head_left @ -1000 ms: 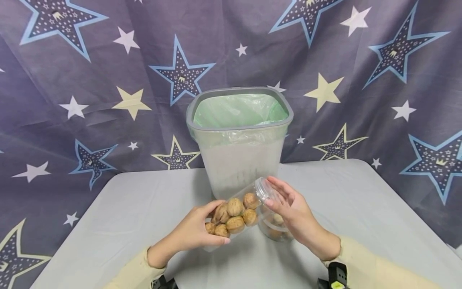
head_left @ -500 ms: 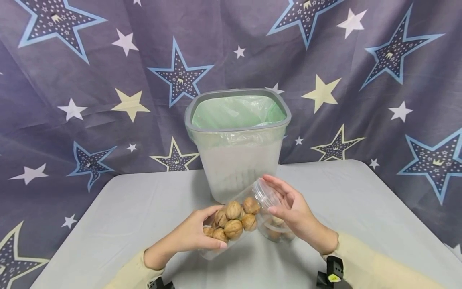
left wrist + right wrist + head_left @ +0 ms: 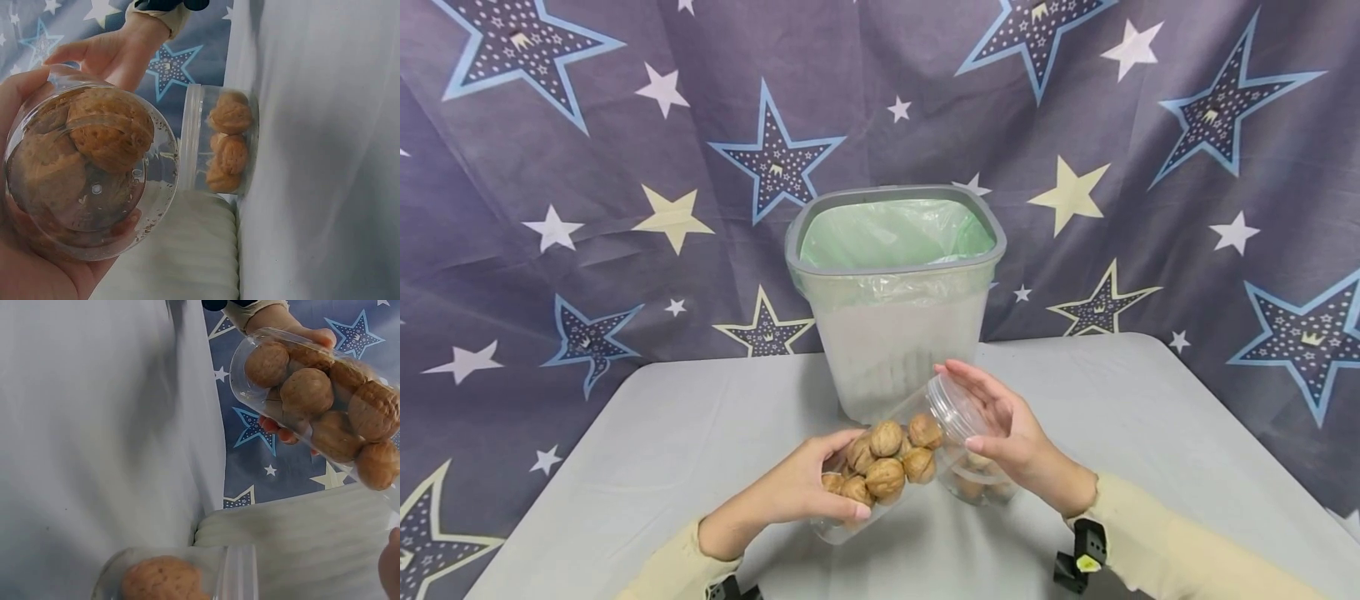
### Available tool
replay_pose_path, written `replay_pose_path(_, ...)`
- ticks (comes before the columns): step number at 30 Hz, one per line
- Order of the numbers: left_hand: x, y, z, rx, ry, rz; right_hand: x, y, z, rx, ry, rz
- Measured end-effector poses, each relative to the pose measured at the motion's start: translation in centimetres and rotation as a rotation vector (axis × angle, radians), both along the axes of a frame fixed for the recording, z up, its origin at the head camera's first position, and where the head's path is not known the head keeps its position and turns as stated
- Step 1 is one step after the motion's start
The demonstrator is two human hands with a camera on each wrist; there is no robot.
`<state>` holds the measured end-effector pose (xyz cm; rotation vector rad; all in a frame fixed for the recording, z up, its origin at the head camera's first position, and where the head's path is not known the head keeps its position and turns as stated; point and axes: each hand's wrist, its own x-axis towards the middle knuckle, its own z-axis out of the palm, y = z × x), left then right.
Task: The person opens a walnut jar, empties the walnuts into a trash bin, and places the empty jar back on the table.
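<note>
My left hand (image 3: 797,483) grips a clear plastic jar (image 3: 837,530) round its lower half, thumb on the near side. Several walnuts (image 3: 886,478) fill much of it. The jar leans above the table, its bottom toward the lower left and its ridged clear lid (image 3: 947,404) toward the upper right. Around that lid my right hand (image 3: 1018,437) curves, fingers on the far side and thumb on the near side. Behind the right hand, a second clear jar (image 3: 203,140) with several walnuts stands upright on the table, partly hidden in the head view.
A pale bin (image 3: 898,342) with a grey rim and green liner bag stands just beyond the jars. The light grey cloth-covered table (image 3: 715,433) extends to both sides. A purple star-patterned curtain (image 3: 880,75) hangs behind it.
The tilted jar has come slightly lower, with its bottom end more exposed below the left hand. The right thumb has shifted slightly right and down at the lid. The bin stays put.
</note>
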<state>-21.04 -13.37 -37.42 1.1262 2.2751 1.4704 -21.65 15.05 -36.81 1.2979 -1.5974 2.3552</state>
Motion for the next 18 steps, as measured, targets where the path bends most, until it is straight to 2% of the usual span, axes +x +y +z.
replay_pose_path(5,-0.1,-0.1,0.0,-0.014,-0.012,0.035,0.2,0.0,0.0,0.021,-0.003,-0.039)
replay_pose_path(8,-0.1,-0.1,0.1,-0.022,-0.015,0.061,0.7,-0.1,0.3,0.033,-0.053,-0.079)
replay_pose_path(15,-0.1,-0.3,0.1,-0.081,0.005,0.157,2.5,-0.7,1.3,0.038,-0.3,-0.194)
replay_pose_path(18,-0.1,-0.3,0.1,-0.112,0.036,0.202,3.3,-1.0,1.7,0.039,-0.404,-0.25)
